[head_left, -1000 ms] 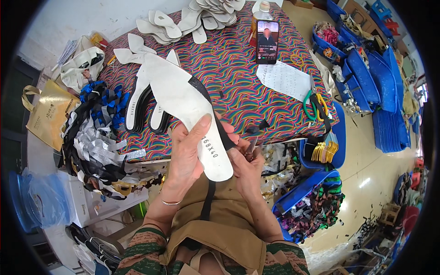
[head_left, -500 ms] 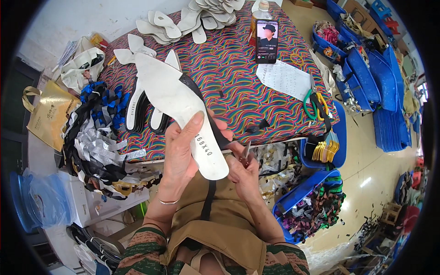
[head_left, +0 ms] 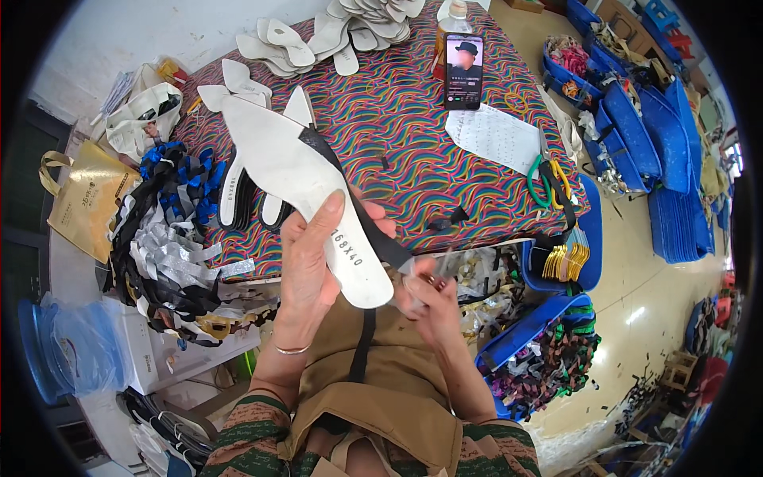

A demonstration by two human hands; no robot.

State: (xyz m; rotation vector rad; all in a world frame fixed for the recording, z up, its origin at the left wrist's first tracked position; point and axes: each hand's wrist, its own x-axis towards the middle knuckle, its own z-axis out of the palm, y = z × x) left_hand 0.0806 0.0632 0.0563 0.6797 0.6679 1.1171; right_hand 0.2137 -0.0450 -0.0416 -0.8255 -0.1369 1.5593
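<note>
Brown apron (head_left: 409,409) with black strap (head_left: 362,350), green-and-pink patterned sleeves (head_left: 250,425), slim silvery bangle (head_left: 292,350)

Right fingers (head_left: 435,297) blurred (held object (head_left: 436,281) unclear); bottle (head_left: 458,21) partly behind phone (head_left: 463,71).

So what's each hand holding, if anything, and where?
Left hand: the white sole, by its narrow half, thumb on the upper face. Right hand: at the lower end of the black strip, but too blurred to tell its hold.

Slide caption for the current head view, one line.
Left hand holding a white insole, right hand at the lower end of its black strap.
</note>
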